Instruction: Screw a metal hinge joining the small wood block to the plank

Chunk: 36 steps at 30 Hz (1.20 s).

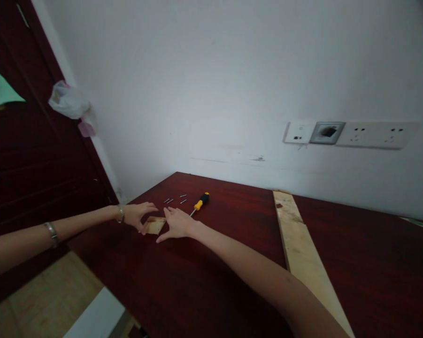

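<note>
A small, pale wooden block [155,226] lies on the dark red table between my two hands. At its left side is my left hand [138,216], with fingers and thumb apart; the thumb reaches the block's near left edge, and I cannot tell whether it touches. My right hand [178,223] is spread beside the block's right side, thumb toward me, holding nothing. Just beyond that hand lies a yellow and black screwdriver [201,202], its shaft tip hidden behind the hand. Several screws or nails [183,201] are scattered farther back, too small to tell which.
A long wooden board [299,234] lies across the dark red table [232,211] to the right. White wall sockets [355,134] sit above the table's back edge. A door [17,155] with a plastic bag [68,101] stands left. A white surface [96,314] is below the front edge.
</note>
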Each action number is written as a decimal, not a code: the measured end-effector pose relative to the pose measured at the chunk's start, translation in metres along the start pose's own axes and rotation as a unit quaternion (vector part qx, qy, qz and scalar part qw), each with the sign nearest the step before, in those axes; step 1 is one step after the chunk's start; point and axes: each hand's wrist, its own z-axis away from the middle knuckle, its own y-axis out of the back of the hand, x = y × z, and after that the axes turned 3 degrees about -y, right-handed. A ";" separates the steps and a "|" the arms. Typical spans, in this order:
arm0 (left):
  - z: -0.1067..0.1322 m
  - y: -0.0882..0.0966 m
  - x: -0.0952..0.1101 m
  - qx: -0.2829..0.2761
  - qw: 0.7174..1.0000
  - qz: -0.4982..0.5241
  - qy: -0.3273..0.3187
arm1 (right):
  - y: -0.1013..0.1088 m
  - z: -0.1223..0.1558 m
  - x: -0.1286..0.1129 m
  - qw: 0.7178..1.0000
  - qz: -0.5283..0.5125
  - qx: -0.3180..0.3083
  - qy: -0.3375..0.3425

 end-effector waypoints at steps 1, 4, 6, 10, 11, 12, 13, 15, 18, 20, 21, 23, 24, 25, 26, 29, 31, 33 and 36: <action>0.002 -0.005 0.000 -0.002 1.000 0.003 0.005 | -0.005 -0.003 -0.001 1.000 0.004 -0.005 -0.005; 0.004 -0.014 -0.002 -0.009 1.000 0.017 0.022 | -0.014 -0.009 -0.002 1.000 0.011 -0.018 -0.018; 0.003 -0.017 -0.003 -0.019 0.999 0.028 0.021 | -0.017 -0.012 -0.002 0.999 0.014 -0.025 -0.023; -0.003 -0.017 -0.004 -0.033 0.998 0.048 0.000 | -0.018 -0.016 -0.001 0.999 0.033 -0.029 -0.021; -0.004 -0.017 -0.004 -0.033 0.998 0.053 -0.002 | -0.019 -0.016 0.000 0.999 0.038 -0.024 -0.018; -0.004 -0.017 -0.004 -0.033 0.998 0.060 -0.003 | -0.019 -0.017 0.001 0.999 0.044 -0.020 -0.015; -0.005 -0.016 -0.003 -0.033 0.997 0.066 -0.003 | -0.019 -0.017 0.001 0.999 0.050 -0.017 -0.011; -0.005 -0.016 -0.002 -0.031 0.997 0.073 0.002 | -0.019 -0.017 0.001 0.998 0.062 -0.013 -0.002; -0.005 -0.014 0.001 -0.027 0.998 0.061 -0.002 | -0.016 -0.016 -0.002 0.997 0.081 -0.009 0.007; -0.005 -0.010 0.004 -0.019 0.999 0.045 -0.018 | -0.012 -0.014 -0.005 0.996 0.090 -0.006 0.008; -0.005 -0.007 0.006 -0.014 0.999 0.039 -0.027 | -0.008 -0.013 -0.006 0.996 0.091 -0.002 0.005; -0.008 0.003 0.012 0.005 0.999 0.036 -0.035 | 0.004 -0.006 -0.006 0.996 0.085 0.015 -0.009; -0.011 0.010 0.016 0.017 0.998 0.037 -0.039 | 0.011 -0.001 -0.004 0.996 0.079 0.028 -0.019; -0.014 0.016 0.021 0.031 0.998 0.041 -0.044 | 0.019 0.005 -0.002 0.996 0.075 0.043 -0.031; -0.019 0.024 0.027 0.045 0.997 0.043 -0.054 | 0.028 0.013 0.001 0.995 0.074 0.057 -0.040; -0.040 0.046 0.050 0.081 0.989 0.053 -0.107 | 0.058 0.042 0.016 0.993 0.059 0.091 -0.054; -0.057 0.059 0.069 0.096 0.983 0.063 -0.141 | 0.077 0.068 0.028 0.993 0.037 0.096 -0.062; -0.075 0.069 0.091 0.110 0.976 0.070 -0.172 | 0.094 0.097 0.039 0.991 0.019 0.108 -0.075; -0.105 0.079 0.125 0.132 0.963 0.079 -0.220 | 0.115 0.142 0.052 0.986 0.003 0.121 -0.115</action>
